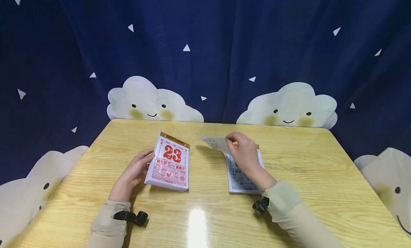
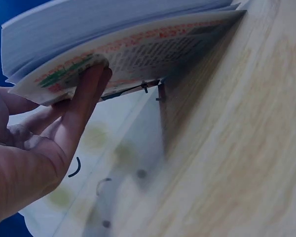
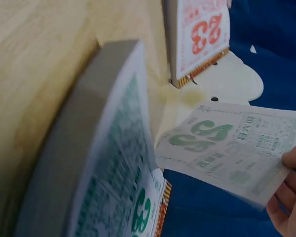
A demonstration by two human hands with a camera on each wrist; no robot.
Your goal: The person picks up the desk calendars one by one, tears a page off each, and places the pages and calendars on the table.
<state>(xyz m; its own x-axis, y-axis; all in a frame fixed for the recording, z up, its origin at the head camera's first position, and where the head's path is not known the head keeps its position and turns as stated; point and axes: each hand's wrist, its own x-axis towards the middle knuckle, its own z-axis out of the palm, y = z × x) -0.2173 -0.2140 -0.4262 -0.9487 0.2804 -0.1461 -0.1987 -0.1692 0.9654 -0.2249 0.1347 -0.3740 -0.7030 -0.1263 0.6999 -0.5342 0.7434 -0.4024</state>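
Observation:
My left hand holds the left edge of a thick tear-off calendar showing a red 23. In the left wrist view, fingers support its printed back, and its near end is tilted up off the table. My right hand pinches one end of a thin calendar page with green print. That page extends left in the air, and its green numerals show through in the right wrist view. Beneath the right hand lies a second tear-off calendar printed in green, partly hidden by the hand and forearm.
Both calendars are on a light wooden table, with a gap between them. Behind it hangs a dark blue curtain with white clouds. A dark camera band sits on each sleeved wrist.

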